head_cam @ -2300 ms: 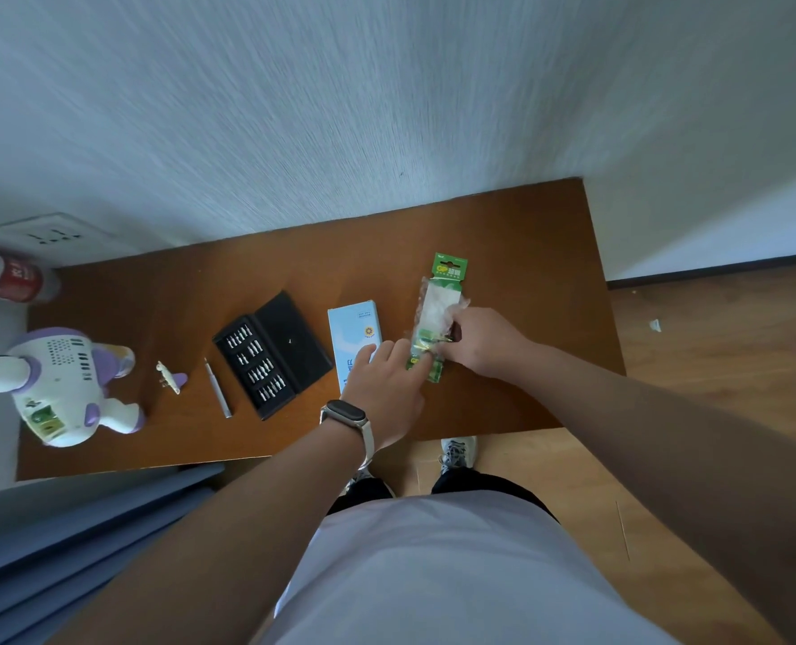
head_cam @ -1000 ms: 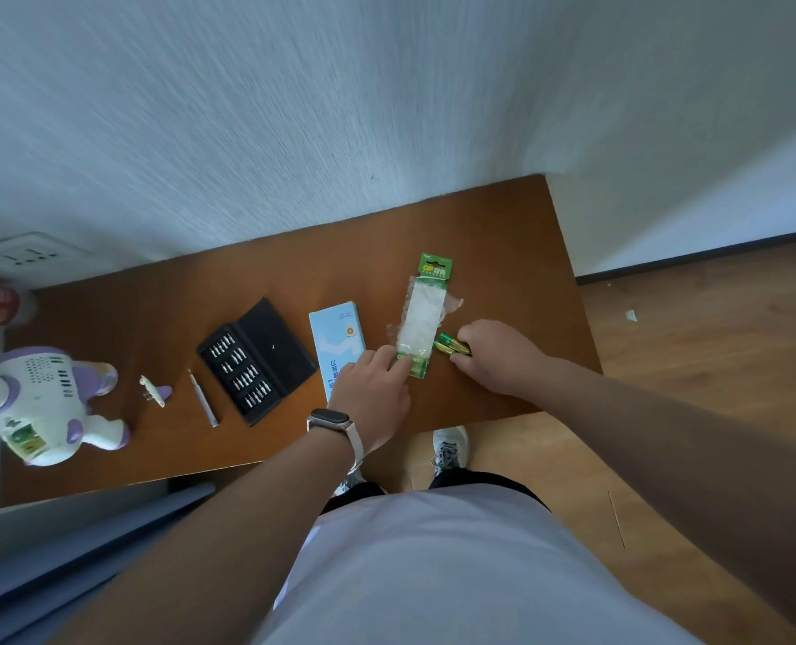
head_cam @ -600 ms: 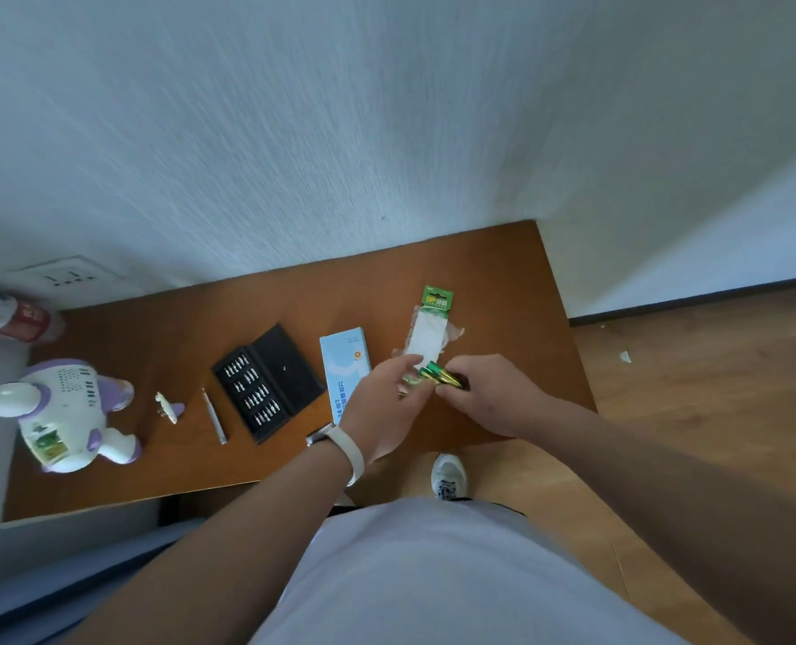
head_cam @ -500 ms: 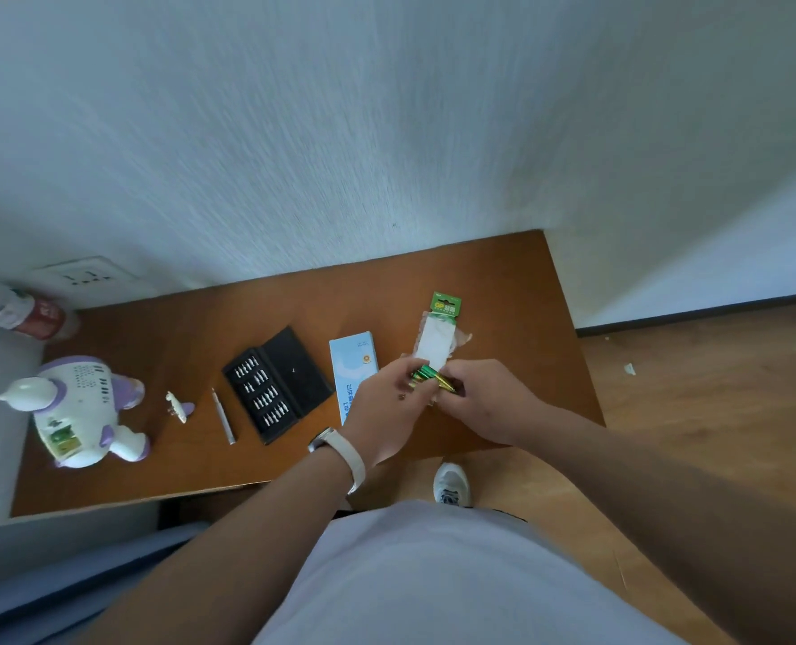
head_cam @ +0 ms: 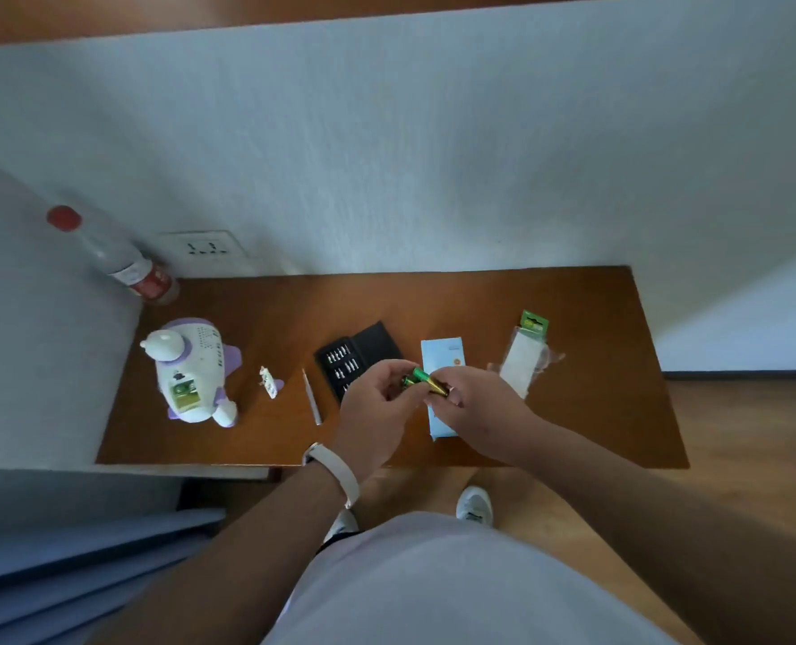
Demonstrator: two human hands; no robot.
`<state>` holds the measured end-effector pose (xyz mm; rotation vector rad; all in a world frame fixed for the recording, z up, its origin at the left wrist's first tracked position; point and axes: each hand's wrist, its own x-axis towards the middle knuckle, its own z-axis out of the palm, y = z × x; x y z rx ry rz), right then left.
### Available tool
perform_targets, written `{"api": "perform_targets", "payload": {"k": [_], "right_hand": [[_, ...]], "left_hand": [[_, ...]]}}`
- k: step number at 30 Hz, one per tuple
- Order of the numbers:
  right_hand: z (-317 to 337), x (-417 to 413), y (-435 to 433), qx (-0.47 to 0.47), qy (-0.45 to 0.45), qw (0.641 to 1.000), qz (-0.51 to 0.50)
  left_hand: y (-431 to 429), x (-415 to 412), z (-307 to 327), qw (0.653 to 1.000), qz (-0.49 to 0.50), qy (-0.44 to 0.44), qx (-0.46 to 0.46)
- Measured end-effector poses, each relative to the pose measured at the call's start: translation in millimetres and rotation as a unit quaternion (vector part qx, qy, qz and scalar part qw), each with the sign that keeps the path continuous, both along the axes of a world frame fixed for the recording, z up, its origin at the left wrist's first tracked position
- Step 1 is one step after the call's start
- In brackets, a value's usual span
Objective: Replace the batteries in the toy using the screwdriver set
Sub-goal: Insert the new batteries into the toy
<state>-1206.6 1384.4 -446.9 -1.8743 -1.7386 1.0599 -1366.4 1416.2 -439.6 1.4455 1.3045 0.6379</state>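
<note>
I hold the batteries point(head_cam: 426, 382) above the desk point(head_cam: 480, 300), in front of the blue box point(head_cam: 442, 358). My left grip point(head_cam: 377, 412) pinches the green end and my right grip point(head_cam: 477, 402) curls round the gold end. They seem to be a pair joined side by side, though I cannot tell for sure. The opened battery pack point(head_cam: 526, 356) lies just to my right. I judge this to be the step of separating the cells before fitting them. The toy point(head_cam: 194, 370) lies well to my left on its back, its hatch off, with the small cover point(head_cam: 269, 381) and the screwdriver point(head_cam: 312, 402) beside it and the bit case point(head_cam: 356, 358) open nearby. Something green and yellow shows in the compartment, perhaps old cells. Next I must part the pair, carry them left and check polarity.
</note>
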Motion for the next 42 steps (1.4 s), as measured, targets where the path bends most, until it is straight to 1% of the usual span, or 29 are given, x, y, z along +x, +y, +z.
{"api": "perform_targets", "payload": {"k": [2,4,8,14,20,25,27,29,31,34,39,42], "right_hand": [[4.9,-26.5,7.0,-0.004,0.008,1.000,-0.006],[10.4,-53.1,13.8,0.003,0.034,0.999,-0.016],[21.0,-104.4,26.3,0.023,0.071,0.997,-0.009],[26.4,-172.6,44.9,0.025,0.097,0.995,-0.020],[27.9,-228.1,55.2,0.040,0.116,0.992,-0.037],[29.5,-255.8,56.9,0.048,0.117,0.991,-0.048],[30.7,-260.8,57.4,0.061,0.103,0.992,-0.042],[31.3,-263.8,56.9,0.066,0.092,0.993,-0.038],[30.8,-265.6,55.0,0.074,0.089,0.993,-0.031],[28.9,-267.7,52.2,0.086,0.090,0.992,-0.013],[28.6,-269.2,55.0,0.062,0.074,0.995,-0.015],[31.2,-271.2,60.7,0.057,0.076,0.995,-0.007]], "left_hand": [[4.1,-26.3,4.0,1.000,0.017,-0.013,-0.004],[9.5,-53.8,5.7,0.999,0.043,-0.032,-0.009],[20.4,-106.9,4.1,0.992,0.081,-0.081,-0.053],[34.3,-176.8,2.2,0.983,0.102,-0.129,-0.078],[41.7,-229.8,8.4,0.974,0.108,-0.179,-0.090],[43.4,-259.8,9.1,0.978,0.076,-0.178,-0.076],[43.2,-267.6,6.9,0.986,0.052,-0.150,-0.052],[42.4,-273.4,3.9,0.994,0.019,-0.103,-0.014],[41.5,-277.7,1.4,0.996,-0.003,-0.088,0.006],[39.4,-281.3,-0.9,0.995,-0.004,-0.100,0.004],[38.4,-284.5,-4.0,0.996,0.017,-0.089,0.001],[41.5,-289.0,-3.1,0.998,0.015,-0.068,0.007]]}}
